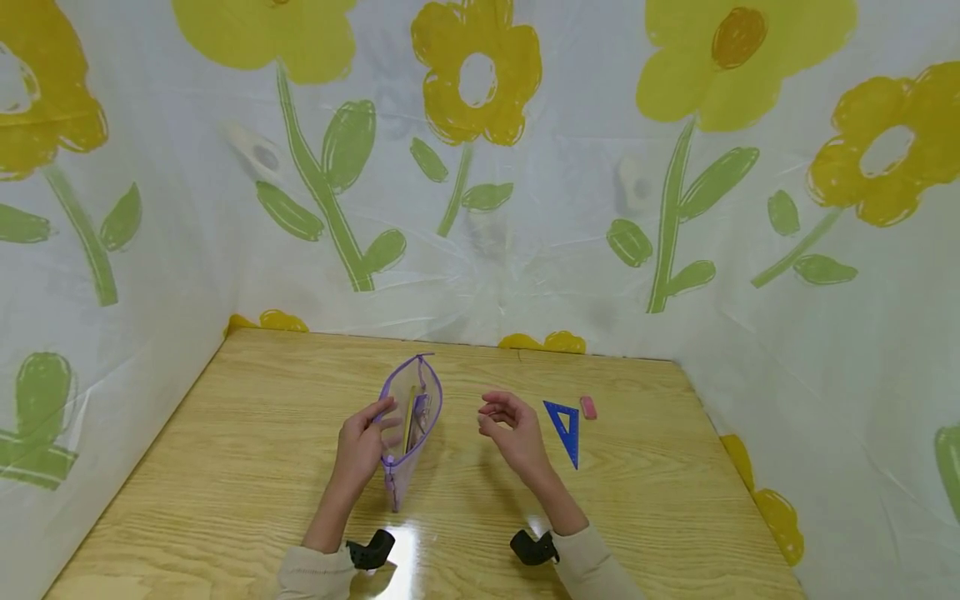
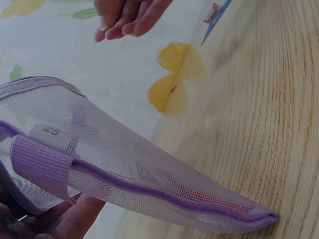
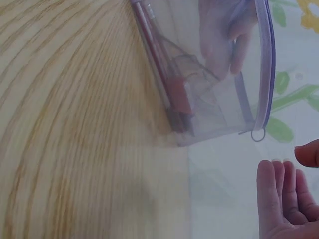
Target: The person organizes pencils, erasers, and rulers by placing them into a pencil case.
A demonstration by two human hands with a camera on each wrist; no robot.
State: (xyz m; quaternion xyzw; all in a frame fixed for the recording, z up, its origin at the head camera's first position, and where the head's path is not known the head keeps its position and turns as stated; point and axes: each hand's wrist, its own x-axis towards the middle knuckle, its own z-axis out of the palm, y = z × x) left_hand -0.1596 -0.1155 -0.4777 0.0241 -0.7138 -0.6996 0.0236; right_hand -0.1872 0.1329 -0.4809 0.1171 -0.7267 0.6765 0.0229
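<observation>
A see-through mesh pencil case (image 1: 428, 435) with purple trim stands unzipped, its mouth facing up. At its left rim my left hand (image 1: 362, 443) grips it, some fingers showing through the mesh. Inside are a yellow pencil (image 1: 409, 421) and a small purple-edged item; in the right wrist view a red piece (image 3: 179, 94) and a long dark-red stick (image 3: 153, 55) show through the wall. To the right of the case, my right hand (image 1: 516, 433) hovers with relaxed, slightly bent fingers and nothing in them. A purple fabric tab (image 2: 41, 167) hangs at the case's near end.
A blue set square (image 1: 567, 435) lies on the wooden table (image 1: 247, 467) to the right of my right hand. Just beyond it is a pink eraser (image 1: 588, 407). White sheeting with printed flowers (image 1: 570, 250) walls the table's back and sides.
</observation>
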